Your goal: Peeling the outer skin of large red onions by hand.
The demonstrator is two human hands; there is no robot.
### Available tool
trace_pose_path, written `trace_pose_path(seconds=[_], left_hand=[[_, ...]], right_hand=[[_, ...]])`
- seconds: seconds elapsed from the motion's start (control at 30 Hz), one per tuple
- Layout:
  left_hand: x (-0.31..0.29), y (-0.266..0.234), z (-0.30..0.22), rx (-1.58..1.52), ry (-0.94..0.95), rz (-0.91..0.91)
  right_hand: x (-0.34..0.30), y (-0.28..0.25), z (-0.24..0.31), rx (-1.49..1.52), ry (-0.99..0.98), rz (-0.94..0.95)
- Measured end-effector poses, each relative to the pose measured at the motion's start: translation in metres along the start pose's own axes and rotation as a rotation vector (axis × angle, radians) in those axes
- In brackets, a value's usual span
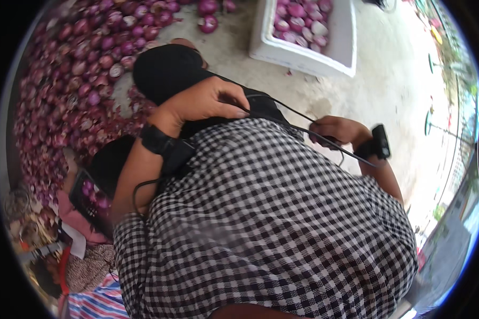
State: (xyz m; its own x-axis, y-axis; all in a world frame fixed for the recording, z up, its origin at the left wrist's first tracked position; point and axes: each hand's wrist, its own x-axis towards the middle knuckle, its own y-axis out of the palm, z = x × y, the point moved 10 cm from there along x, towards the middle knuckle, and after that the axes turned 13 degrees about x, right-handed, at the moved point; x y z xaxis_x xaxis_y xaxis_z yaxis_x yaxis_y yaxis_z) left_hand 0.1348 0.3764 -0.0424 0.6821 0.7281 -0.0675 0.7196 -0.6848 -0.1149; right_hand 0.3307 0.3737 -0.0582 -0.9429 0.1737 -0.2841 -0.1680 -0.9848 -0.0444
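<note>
My left hand point(210, 100) is over my lap with its fingers curled and thumb and forefinger pinched at a thin black cable point(287, 105). The cable stretches across to the right, toward my right hand point(338, 132). That hand is held beside my right thigh, fingers curled in; what lies within them is hidden. Black wrist straps with small devices sit on both wrists, the left one point(157, 141) trailing a cord along the forearm. Under both hands are my black trousers point(170, 69) and a black-and-white checked shirt point(261, 212).
A large heap of red onions point(80, 80) with loose skins spreads over the floor at left. A white foam box point(303, 58) holding onions stands ahead on the concrete floor point(388, 74). At lower left are a dark crate point(88, 199) with onions and a striped cloth point(96, 300).
</note>
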Motion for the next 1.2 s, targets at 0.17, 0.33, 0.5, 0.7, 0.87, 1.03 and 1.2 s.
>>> trace_pose_path(seconds=[0.17,0.33,0.5,0.7,0.87,1.03,1.2], left_hand=[[-0.037,-0.038,-0.062,0.076,0.008,-0.105],[-0.12,-0.077,-0.137,0.299,0.134,-0.381],[-0.227,-0.082,-0.17,0.428,0.061,-0.588],[-0.286,-0.088,-0.186,0.357,0.071,-0.623],[-0.328,-0.146,-0.134,0.16,0.024,-0.942],[-0.39,-0.202,0.024,-0.5,0.137,-1.567],[-0.401,-0.188,0.109,-0.884,0.114,-1.71]], right_hand=[[0.042,-0.023,0.071,0.901,0.265,-0.171],[0.129,-0.02,0.153,0.586,0.269,0.024],[0.201,0.05,0.169,0.405,0.476,0.374],[0.268,0.114,0.154,0.303,0.51,0.674],[0.355,0.147,0.14,0.166,0.367,0.702],[0.443,0.125,0.11,-0.594,-0.156,0.601],[0.524,0.082,0.031,-1.08,0.033,0.722]])
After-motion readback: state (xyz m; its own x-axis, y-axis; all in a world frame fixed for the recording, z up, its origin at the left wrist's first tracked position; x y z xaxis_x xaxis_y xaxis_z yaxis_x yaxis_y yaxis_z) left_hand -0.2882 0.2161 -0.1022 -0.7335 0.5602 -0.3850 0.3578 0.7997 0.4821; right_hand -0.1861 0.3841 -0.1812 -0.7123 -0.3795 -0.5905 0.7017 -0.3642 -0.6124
